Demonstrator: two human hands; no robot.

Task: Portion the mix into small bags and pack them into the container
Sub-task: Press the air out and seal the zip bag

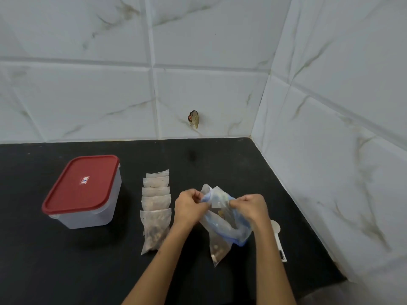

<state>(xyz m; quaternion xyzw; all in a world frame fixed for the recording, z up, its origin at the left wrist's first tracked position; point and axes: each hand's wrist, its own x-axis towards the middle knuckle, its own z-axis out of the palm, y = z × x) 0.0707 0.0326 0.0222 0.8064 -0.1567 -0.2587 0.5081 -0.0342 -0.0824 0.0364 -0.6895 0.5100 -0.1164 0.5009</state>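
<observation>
Five filled small bags (155,203) overlap beside red-lidded container (82,192).

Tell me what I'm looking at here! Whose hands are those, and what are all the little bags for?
A camera worn on a person's head took this, so you see their own arms reaching forward. The left hand and right hand pinch the top of a clear bag with a blue edge, fingers curled on it. On the black counter lies a row of small filled bags. To their left stands a plastic container with its red lid on. A white scoop lies behind the right wrist.
</observation>
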